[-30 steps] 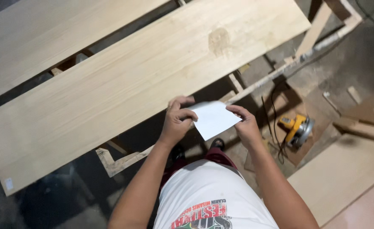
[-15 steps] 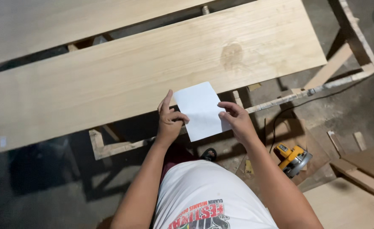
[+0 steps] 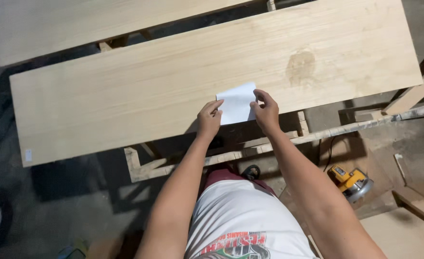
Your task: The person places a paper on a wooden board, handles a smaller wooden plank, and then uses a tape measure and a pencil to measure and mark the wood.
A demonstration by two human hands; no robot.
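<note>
Here, a long pale wooden board [image 3: 173, 81] lies flat across a rough timber frame [image 3: 231, 153], which keeps it at working height. Near its front edge rests a white sheet of paper [image 3: 237, 102], pinched at each side by the left hand [image 3: 209, 119] and right hand [image 3: 266, 111], holding it flat against the wood.

Two wide pale wooden boards: near board [image 3: 149, 91] and far board [image 3: 77, 24], lying side by side. One white sheet of paper [image 3: 237, 103]. Two hands: left hand [image 3: 209, 119] and right hand [image 3: 266, 111]. One yellow circular saw [image 3: 350, 181] on the floor. One wooden support frame [image 3: 183, 163] beneath the boards.
</note>
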